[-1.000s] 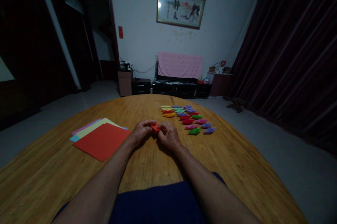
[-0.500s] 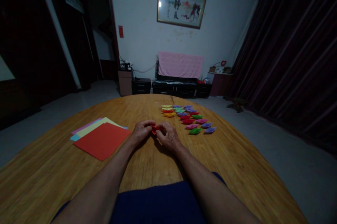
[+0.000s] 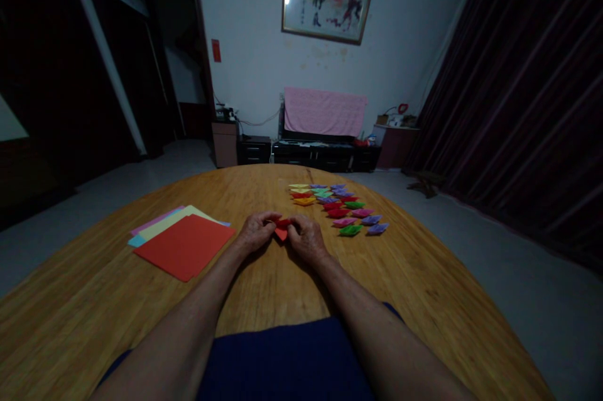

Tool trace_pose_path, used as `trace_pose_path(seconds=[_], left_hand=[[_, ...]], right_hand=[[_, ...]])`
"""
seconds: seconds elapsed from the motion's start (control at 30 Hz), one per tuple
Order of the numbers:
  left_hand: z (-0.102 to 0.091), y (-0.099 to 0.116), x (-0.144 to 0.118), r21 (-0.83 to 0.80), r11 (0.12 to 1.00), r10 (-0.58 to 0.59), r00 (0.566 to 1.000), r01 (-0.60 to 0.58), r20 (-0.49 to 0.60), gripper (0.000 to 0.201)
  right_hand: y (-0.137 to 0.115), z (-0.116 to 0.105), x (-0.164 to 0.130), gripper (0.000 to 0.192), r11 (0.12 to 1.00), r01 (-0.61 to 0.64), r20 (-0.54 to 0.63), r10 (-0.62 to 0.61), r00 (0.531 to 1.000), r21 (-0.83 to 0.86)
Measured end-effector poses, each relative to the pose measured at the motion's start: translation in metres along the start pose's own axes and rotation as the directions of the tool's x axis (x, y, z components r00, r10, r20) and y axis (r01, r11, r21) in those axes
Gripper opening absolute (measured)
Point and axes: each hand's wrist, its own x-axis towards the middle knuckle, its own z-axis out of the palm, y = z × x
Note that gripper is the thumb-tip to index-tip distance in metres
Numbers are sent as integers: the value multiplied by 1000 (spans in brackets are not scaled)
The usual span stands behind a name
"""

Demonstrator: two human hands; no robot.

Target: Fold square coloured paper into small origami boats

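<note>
A: What do the hands hold in the head view?

B: Both meet on one small red folded paper (image 3: 281,229). The left hand (image 3: 254,234) pinches its left end with fingers curled in narrow, and the right hand (image 3: 305,239) pinches its right end the same way. A red corner of the paper points down between the two thumbs.

A: And where is that paper, taking the wooden table (image 3: 414,275) as the landmark?

B: It is near the middle of the table, held low over the top. I cannot tell whether it touches the wood. Both forearms run from the near edge of the table up to it.

A: What else lies on the table?

B: On its left part lies a stack of flat sheets (image 3: 184,244), a red sheet on top, with yellow, pink and blue edges showing beneath. On its far right part lies a group of small folded shapes (image 3: 338,209) in rows, red, yellow, green, purple and pink, well apart from the hands.

A: Beyond the table?

B: Past its far edge stands a low dark cabinet with a pink cloth (image 3: 324,112) draped above it, and a framed picture (image 3: 326,4) hangs on the wall. To the table's right hang dark curtains (image 3: 527,93).
</note>
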Motion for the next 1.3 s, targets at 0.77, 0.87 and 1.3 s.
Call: trace_pose_path(seconds=[0.77, 0.87, 1.3], left_hand=[[-8, 8, -1, 204, 979, 34, 992, -8, -123, 44], [-6, 7, -1, 218, 976, 42, 994, -19, -104, 45], [-6, 25, -4, 421, 903, -22, 988, 86, -155, 71]], right_hand=[[-4, -10, -5, 49, 966, 258, 25, -257, 966, -27], [-11, -11, -8, 45, 950, 303, 48, -300, 953, -73], [-11, -10, -15, 14, 948, 295, 252, -259, 932, -119]])
